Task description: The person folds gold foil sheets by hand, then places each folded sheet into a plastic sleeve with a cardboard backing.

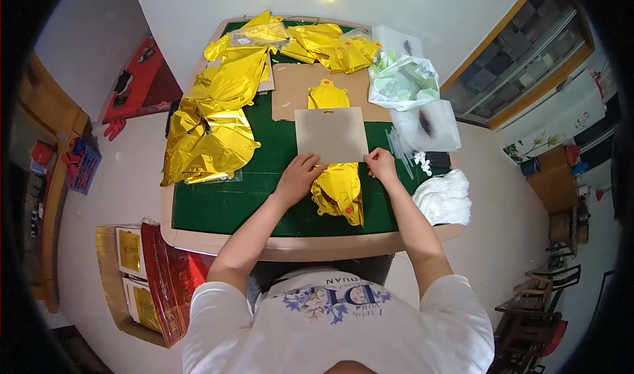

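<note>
A: How do the hands stand?
B: The right hand (381, 164) has thumb and fingers drawn narrow, seemingly pinching the card (330, 136) at its near right corner. The left hand (297, 179) lies at the near left corner, fingers loosely bent, thumb pointing right; I cannot tell whether it grips or merely rests.
A: And the arms?
B: Both reach in from the near side, forearms slanting inward, so the hands flank the card's near edge.
A: Where is the card, exactly?
B: Over the middle of the gold foil (338, 187); the foil shows beyond its far and near edges. The card's slot is at the far side.
A: How would you do this step well?
B: I'd keep the card square to the foil's length, with equal pressure at both corners. I'd slide no fingertip hard across the foil; it looks thin and likely to crease.
A: Anything around to mind?
B: A brown board (287, 96) lies under the foil's far part, so its edge could tip the card. Farther out, the foil pile (211, 143) is left, the clear strips (401, 152) are right, and the plastic bag (403, 86) is far right.
</note>
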Tool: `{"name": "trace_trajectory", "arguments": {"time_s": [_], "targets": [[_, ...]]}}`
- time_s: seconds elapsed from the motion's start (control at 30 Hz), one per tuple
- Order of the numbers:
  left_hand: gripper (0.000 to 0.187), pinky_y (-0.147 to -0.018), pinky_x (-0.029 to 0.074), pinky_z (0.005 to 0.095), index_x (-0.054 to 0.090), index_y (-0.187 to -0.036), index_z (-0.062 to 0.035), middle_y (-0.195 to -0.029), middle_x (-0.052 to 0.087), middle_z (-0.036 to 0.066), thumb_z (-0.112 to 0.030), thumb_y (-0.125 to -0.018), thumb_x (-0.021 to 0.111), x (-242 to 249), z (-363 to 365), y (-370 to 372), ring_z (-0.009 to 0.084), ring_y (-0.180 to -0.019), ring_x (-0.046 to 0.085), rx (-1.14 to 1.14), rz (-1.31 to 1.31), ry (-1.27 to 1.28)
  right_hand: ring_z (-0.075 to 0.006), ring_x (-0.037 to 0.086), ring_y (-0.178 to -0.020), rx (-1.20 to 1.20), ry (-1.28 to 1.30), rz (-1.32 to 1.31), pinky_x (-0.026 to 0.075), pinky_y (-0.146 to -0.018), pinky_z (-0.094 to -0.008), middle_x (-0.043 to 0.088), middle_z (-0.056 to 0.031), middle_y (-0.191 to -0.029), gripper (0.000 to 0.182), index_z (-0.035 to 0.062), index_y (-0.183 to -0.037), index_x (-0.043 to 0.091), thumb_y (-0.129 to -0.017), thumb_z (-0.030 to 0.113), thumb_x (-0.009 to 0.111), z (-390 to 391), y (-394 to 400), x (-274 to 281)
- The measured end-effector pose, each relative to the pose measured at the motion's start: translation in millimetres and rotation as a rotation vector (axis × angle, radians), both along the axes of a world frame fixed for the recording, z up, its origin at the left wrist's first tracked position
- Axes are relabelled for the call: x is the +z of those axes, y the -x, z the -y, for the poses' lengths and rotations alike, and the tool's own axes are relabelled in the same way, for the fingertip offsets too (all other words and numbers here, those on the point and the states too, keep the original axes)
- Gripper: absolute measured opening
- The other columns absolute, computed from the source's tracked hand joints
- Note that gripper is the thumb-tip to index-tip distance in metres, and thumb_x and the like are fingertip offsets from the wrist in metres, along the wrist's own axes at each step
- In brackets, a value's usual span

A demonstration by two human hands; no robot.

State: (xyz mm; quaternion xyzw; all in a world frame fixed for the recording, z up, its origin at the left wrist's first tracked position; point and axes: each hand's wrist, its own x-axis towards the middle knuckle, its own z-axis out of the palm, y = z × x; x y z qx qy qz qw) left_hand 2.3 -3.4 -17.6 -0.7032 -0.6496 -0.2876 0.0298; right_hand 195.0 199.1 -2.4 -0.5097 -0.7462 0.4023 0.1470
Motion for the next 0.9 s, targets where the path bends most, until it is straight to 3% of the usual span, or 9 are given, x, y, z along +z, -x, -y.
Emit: {"name": "trace_trajectory", "arguments": {"time_s": [0.2,0.3,0.37,0.6,0.7,0.77,0.8,0.83,0.9], "targets": [[0.051,-0.105,0.038,0.0423,0.050,-0.131,-0.0084,-0.131,0.051,0.014,-0.009,-0.081,0.059,4.8,-0.9,-2.9,0.0328,-0.127,0.045,0.047,0.078,-0.001,-0.0191,0.061,-0.047,-0.031,-0.122,0.072,0.050,-0.051,-0.0330,0.063,-0.0090,-0.061,0.026,0.0017,-0.071,0.058,-0.083,0.023,0.066,0.1,0.0,-8.0],[0.050,-0.106,0.038,0.0412,0.051,-0.130,-0.0068,-0.130,0.053,0.014,-0.008,-0.081,0.059,1.9,-1.0,-0.4,0.0320,-0.126,0.046,0.058,0.097,0.021,-0.0224,0.063,-0.049,0.013,-0.324,0.151,0.052,-0.058,-0.0355,0.064,-0.0112,-0.063,0.025,0.0020,-0.072,0.059,-0.082,0.024,0.066,-2.2,0.8,-15.9],[0.049,-0.106,0.038,0.0406,0.051,-0.129,-0.0063,-0.129,0.054,0.014,-0.008,-0.081,0.059,0.1,-1.5,0.6,0.0315,-0.125,0.047,0.057,0.088,0.035,-0.0370,0.065,-0.080,-0.016,-0.200,0.172,0.052,-0.074,-0.0436,0.067,-0.0185,-0.079,0.023,0.0026,-0.075,0.063,-0.079,0.025,0.065,-0.5,2.5,-8.2],[0.040,-0.098,0.045,0.0397,0.059,-0.119,-0.0117,-0.125,0.057,0.011,-0.005,-0.080,0.059,-1.3,-6.6,3.9,0.0305,-0.119,0.052,0.060,0.050,0.019,-0.0363,0.065,-0.072,0.029,-0.107,0.194,0.052,-0.070,-0.0438,0.065,-0.0158,-0.071,0.018,0.0052,-0.080,0.063,-0.078,0.023,0.068,3.8,2.6,8.7],[0.038,-0.097,0.046,0.0396,0.060,-0.118,-0.0131,-0.123,0.057,0.011,-0.005,-0.080,0.059,-2.3,-6.6,3.0,0.0303,-0.118,0.053,0.060,0.008,0.003,-0.0324,0.065,-0.082,0.046,-0.247,0.114,0.052,-0.073,-0.0402,0.066,-0.0134,-0.085,0.012,0.0073,-0.092,0.064,-0.080,0.012,0.065,20.3,-2.9,19.3],[0.038,-0.097,0.046,0.0395,0.060,-0.117,-0.0133,-0.122,0.058,0.011,-0.006,-0.080,0.058,-2.2,-6.5,3.3,0.0302,-0.118,0.053,0.063,-0.017,-0.012,-0.0308,0.060,-0.100,0.370,-0.717,-0.036,0.050,-0.081,-0.0385,0.062,-0.0139,-0.106,0.025,0.0095,-0.104,0.064,-0.081,0.001,0.060,27.4,-13.3,20.2],[0.039,-0.097,0.046,0.0395,0.061,-0.118,-0.0135,-0.122,0.058,0.011,-0.005,-0.080,0.058,-2.3,-6.2,3.4,0.0304,-0.118,0.053,0.064,-0.028,-0.010,-0.0319,0.053,-0.112,0.444,-0.757,-0.004,0.047,-0.088,-0.0389,0.055,-0.0146,-0.121,0.032,0.0096,-0.109,0.065,-0.081,-0.004,0.056,27.5,-18.2,16.4],[0.039,-0.098,0.046,0.0394,0.061,-0.118,-0.0138,-0.123,0.058,0.011,-0.005,-0.080,0.057,-2.5,-5.8,3.0,0.0306,-0.119,0.053,0.063,-0.038,-0.008,-0.0319,0.053,-0.112,0.443,-0.756,-0.002,0.047,-0.088,-0.0389,0.055,-0.0146,-0.121,0.032,0.0096,-0.109,0.065,-0.081,-0.004,0.056,26.3,-23.5,13.2],[0.040,-0.098,0.046,0.0394,0.061,-0.118,-0.0138,-0.124,0.057,0.011,-0.005,-0.080,0.057,-3.0,-5.4,3.0,0.0306,-0.119,0.052,0.059,-0.049,-0.008,-0.0341,0.054,-0.109,0.538,-1.011,-0.001,0.046,-0.092,-0.0401,0.056,-0.0152,-0.120,0.030,0.0066,-0.108,0.064,-0.081,-0.005,0.056,25.1,-31.1,8.4]]}}
